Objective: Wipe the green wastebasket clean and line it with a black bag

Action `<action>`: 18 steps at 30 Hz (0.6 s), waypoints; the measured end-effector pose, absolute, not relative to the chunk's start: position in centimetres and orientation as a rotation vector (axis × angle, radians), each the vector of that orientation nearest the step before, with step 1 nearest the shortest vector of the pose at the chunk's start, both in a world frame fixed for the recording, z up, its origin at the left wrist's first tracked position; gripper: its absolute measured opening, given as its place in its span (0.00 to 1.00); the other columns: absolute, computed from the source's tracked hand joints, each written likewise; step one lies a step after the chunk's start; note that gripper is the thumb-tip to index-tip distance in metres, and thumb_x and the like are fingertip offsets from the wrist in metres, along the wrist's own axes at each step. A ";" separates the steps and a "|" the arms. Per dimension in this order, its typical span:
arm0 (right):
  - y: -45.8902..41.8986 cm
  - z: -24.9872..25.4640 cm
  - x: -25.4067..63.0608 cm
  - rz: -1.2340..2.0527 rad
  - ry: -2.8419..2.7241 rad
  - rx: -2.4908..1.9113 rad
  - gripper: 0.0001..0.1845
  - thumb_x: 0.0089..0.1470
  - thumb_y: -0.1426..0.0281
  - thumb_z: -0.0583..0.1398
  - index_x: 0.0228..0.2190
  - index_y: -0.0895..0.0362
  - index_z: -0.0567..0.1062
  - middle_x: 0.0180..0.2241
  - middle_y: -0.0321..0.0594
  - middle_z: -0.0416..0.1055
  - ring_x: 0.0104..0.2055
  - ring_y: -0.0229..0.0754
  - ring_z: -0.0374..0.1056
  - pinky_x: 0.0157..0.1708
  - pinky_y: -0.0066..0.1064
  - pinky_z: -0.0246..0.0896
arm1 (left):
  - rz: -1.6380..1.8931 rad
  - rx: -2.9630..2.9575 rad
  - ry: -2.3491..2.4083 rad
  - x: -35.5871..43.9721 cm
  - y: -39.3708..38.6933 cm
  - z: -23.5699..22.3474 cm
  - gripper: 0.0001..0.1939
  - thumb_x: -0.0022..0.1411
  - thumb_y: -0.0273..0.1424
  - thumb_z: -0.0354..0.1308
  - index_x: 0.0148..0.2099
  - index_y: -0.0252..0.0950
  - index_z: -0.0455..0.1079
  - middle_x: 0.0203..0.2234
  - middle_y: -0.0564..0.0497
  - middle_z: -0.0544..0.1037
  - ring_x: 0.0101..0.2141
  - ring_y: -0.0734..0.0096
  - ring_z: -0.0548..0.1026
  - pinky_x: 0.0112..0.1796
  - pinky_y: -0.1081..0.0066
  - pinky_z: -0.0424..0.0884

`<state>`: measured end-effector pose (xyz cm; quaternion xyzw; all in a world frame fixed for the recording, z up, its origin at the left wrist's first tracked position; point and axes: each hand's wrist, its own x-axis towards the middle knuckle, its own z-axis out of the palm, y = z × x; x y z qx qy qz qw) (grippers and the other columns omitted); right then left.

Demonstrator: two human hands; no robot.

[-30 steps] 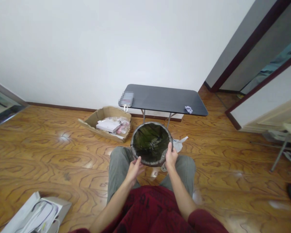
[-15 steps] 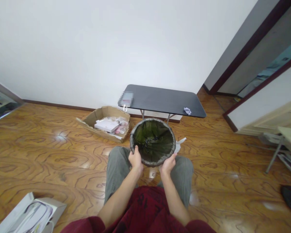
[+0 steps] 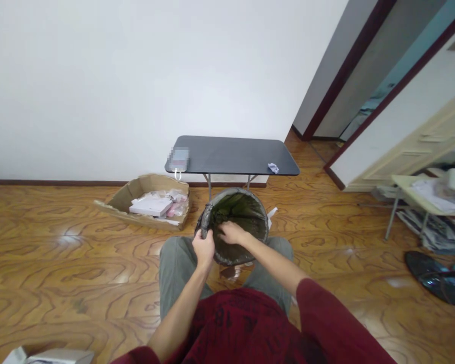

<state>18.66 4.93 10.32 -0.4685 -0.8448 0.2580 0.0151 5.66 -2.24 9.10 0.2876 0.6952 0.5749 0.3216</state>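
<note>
A round bin lined with a dark plastic bag [image 3: 246,210] stands between my knees, its mouth facing up towards me. My left hand [image 3: 205,247] is closed on the bag-covered rim at the near left, thumb on top. Inside the bin, my right hand [image 3: 232,233] reaches over to the left inner side, against the liner. Its fingers look loosely stretched, with their tips partly hidden by the dark folds. The liner is bunched up near those fingers. A scrap of white paper [image 3: 272,217] shows just beyond the bin's right side.
A black folding table [image 3: 227,154] stands by the wall, with a crumpled paper [image 3: 273,168] and a blurred pack [image 3: 179,159] on it. An open cardboard box [image 3: 117,199] lies left. At right are a small cream table [image 3: 409,189] and a black round base [image 3: 424,275].
My right hand has left the right rim and moved into the bin. My left hand still grips the left rim, where the liner is now more bunched. The view has turned right.
</note>
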 end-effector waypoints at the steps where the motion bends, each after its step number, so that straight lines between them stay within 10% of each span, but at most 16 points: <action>1: 5.4 9.4 18.2 0.852 -2.704 -1.509 0.26 0.61 0.57 0.63 0.53 0.60 0.80 0.50 0.57 0.79 0.52 0.56 0.76 0.55 0.47 0.69 | 1.501 0.775 1.830 5.9 -2.5 9.2 0.14 0.52 0.42 0.59 0.31 0.36 0.73 0.22 0.54 0.73 0.28 0.69 0.70 0.33 0.70 0.64; 8: 4.6 4.5 18.5 0.938 -2.864 -1.736 0.38 0.69 0.47 0.46 0.69 0.56 0.66 0.71 0.55 0.55 0.73 0.63 0.51 0.69 0.58 0.48 | 1.504 0.808 1.792 5.7 -3.4 10.3 0.14 0.51 0.43 0.57 0.29 0.37 0.71 0.20 0.56 0.69 0.25 0.71 0.66 0.30 0.72 0.61; 18: 5.4 3.8 18.2 0.825 -2.888 -1.827 0.34 0.69 0.54 0.47 0.62 0.62 0.74 0.64 0.58 0.67 0.69 0.62 0.60 0.67 0.55 0.52 | 1.541 0.849 1.709 5.9 -3.5 12.1 0.14 0.49 0.43 0.59 0.29 0.36 0.72 0.21 0.55 0.69 0.26 0.70 0.66 0.32 0.71 0.63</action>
